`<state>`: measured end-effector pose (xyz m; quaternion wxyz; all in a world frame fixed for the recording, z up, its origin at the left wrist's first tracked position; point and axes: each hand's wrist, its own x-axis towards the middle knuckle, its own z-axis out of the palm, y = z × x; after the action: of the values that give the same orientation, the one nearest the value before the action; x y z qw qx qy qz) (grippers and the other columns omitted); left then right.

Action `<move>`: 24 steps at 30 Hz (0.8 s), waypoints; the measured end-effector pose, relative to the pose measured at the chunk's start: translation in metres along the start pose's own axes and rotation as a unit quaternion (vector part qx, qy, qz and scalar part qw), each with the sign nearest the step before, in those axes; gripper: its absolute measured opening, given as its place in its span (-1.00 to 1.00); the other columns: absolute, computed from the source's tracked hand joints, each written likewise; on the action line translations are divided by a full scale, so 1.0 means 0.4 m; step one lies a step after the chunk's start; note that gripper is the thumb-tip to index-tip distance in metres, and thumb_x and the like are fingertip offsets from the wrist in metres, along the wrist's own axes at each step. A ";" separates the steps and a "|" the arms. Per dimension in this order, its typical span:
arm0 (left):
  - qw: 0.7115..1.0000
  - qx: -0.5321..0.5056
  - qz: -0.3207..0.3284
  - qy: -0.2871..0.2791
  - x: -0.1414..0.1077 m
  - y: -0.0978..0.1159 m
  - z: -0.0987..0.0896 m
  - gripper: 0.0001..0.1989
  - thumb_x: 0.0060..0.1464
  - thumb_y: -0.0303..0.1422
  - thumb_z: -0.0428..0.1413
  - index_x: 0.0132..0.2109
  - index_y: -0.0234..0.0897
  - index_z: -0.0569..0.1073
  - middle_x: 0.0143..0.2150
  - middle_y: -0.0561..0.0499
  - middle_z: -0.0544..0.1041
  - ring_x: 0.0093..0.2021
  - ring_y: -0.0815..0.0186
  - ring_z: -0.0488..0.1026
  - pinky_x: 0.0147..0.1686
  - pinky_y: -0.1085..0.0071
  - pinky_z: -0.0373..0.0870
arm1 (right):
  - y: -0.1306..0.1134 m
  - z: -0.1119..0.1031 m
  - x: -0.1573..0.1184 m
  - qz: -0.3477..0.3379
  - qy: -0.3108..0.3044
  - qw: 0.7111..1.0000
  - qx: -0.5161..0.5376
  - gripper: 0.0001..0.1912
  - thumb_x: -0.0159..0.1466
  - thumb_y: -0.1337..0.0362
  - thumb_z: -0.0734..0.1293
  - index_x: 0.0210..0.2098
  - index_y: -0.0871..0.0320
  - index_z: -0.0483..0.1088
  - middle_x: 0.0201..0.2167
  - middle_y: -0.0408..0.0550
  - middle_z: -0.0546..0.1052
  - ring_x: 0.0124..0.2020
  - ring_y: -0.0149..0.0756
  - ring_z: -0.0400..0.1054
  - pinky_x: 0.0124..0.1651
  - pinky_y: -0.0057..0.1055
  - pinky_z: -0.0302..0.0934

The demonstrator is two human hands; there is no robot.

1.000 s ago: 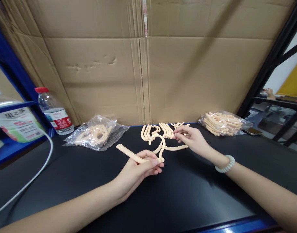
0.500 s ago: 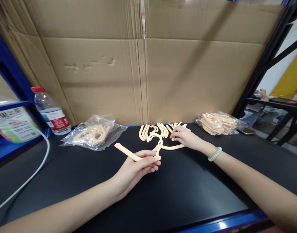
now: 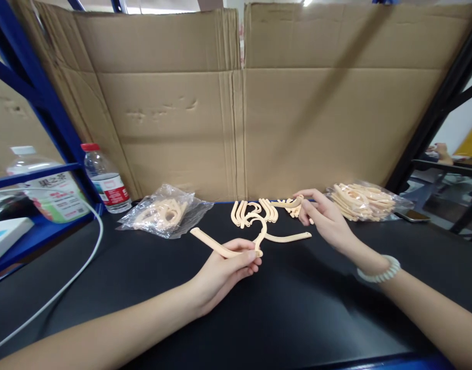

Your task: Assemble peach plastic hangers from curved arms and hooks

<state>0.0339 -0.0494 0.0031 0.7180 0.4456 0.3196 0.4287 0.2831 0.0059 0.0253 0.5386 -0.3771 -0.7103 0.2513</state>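
Observation:
My left hand (image 3: 236,267) is closed on a beige plastic hanger piece (image 3: 211,242), a long arm pointing up-left with a curved hook (image 3: 262,228) rising at its right end. Another curved arm (image 3: 288,238) lies on the black table just right of the hook. My right hand (image 3: 323,216) is raised over the back right, its thumb and forefinger pinching the end of a beige curved strip (image 3: 286,204). Behind the hook, several curved beige pieces (image 3: 241,213) lie in a row. A small pile of short pieces (image 3: 295,210) is partly behind my right fingers.
A clear bag of beige parts (image 3: 162,213) lies at the back left, another bag (image 3: 363,200) at the back right beside a phone (image 3: 413,216). A red-capped bottle (image 3: 107,180) and white cable (image 3: 84,267) are left. Cardboard (image 3: 182,128) stands behind.
My right hand has lifted and moved right from the pieces at the back, now with a curved strip in its fingers. My left hand keeps its hold. The camera view has shifted slightly.

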 end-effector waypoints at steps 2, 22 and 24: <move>1.000 -0.005 0.005 -0.002 0.002 0.001 0.000 -0.84 -0.02 -0.39 0.33 -0.32 -0.36 0.53 -0.38 0.01 0.52 -0.33 0.44 0.43 -0.22 0.52 0.38 | -0.030 0.026 -0.022 0.047 0.009 0.991 0.126 -0.74 0.33 0.07 0.27 -0.10 0.09 0.36 -0.55 -0.18 0.43 -0.44 -0.33 0.33 -0.25 -0.34 0.24; 0.999 -0.039 -0.004 -0.011 0.008 -0.004 -0.013 -0.81 -0.04 -0.45 0.33 -0.35 -0.35 0.45 -0.36 0.01 0.52 -0.34 0.45 0.45 -0.27 0.54 0.36 | -0.028 0.117 -0.095 0.276 -0.077 0.885 0.367 -0.71 0.03 0.27 0.56 -0.27 0.18 0.50 -0.32 -0.09 0.55 -0.26 -0.37 0.45 -0.07 -0.40 0.35; 0.999 -0.040 -0.006 -0.012 0.010 -0.005 -0.015 -0.81 -0.04 -0.45 0.33 -0.36 -0.34 0.44 -0.35 0.02 0.52 -0.36 0.46 0.45 -0.29 0.56 0.36 | -0.030 0.122 -0.096 0.294 -0.078 0.889 0.342 -0.68 0.01 0.23 0.57 -0.28 0.20 0.50 -0.37 -0.09 0.54 -0.31 -0.35 0.46 -0.11 -0.37 0.36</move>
<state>0.0312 -0.0441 -0.0013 0.7413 0.4202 0.2961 0.4316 0.2387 -0.0300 -0.0019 0.4787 -0.3402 -0.4766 0.6542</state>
